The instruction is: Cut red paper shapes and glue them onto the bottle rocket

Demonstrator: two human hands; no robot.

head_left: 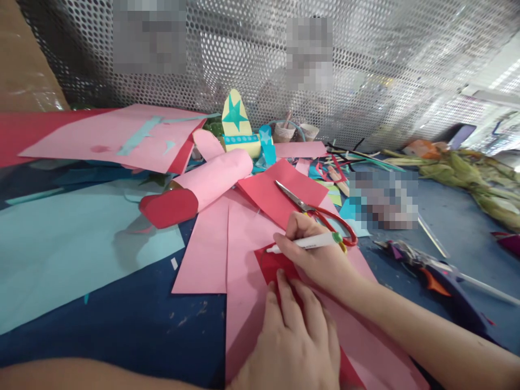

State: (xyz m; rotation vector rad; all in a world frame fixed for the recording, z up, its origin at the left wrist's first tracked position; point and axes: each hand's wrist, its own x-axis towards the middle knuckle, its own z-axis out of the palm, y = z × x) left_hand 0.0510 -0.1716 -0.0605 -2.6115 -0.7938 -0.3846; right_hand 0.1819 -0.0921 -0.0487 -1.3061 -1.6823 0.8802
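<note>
I am remotely listing: right hand (319,262) gripping white marker (314,240), apparently drawing; nearer, left hand (298,336) lying flat, steadying red paper (270,264), as any further stroke would require.

— What is the marker (319,240) made of?
— Plastic, by its look, smooth with a faint sheen; the red paper (267,265) at its tip is matt.
— And the scissors (307,207)?
— Bright metal blades, glossy plastic handles; the pink paper (203,260) nearby is matt and smooth, as is the blue paper (81,238); the roll (221,176) is paper too.
— The table (195,330)?
— Smooth, dull, scuffed in spots (its actual material I cannot tell); the wall (239,49) looks like shiny metal, pierced all over; the husks (463,176) look dry, fibrous and wrinkled.
— The glue gun (455,303)?
— Smooth plastic body, it seems; the brown sheet (30,59) is glossy and creased.
</note>
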